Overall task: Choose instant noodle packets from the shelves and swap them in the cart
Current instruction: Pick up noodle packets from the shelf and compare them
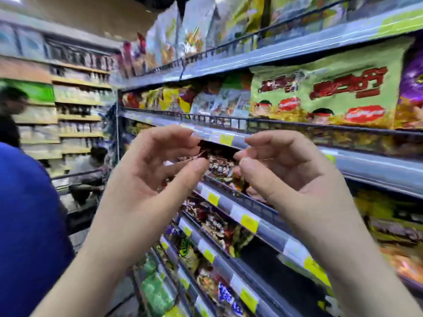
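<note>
Seemingly at the choosing step, the left hand (pixel 155 172) and right hand (pixel 288 172) are raised at the centre of the frame, fingers half curled toward each other. They sit either side of a dark red-brown noodle packet (pixel 219 165) in the row on the middle shelf (pixel 274 229), and blur hides whether either hand pinches its edges or merely frames it, so I cannot tell the grip. Next the packet likely needs a firm pinch on both sides, a lift over the shelf's front rail (pixel 251 203), and a carry to the cart, which I cannot make out here.
</note>
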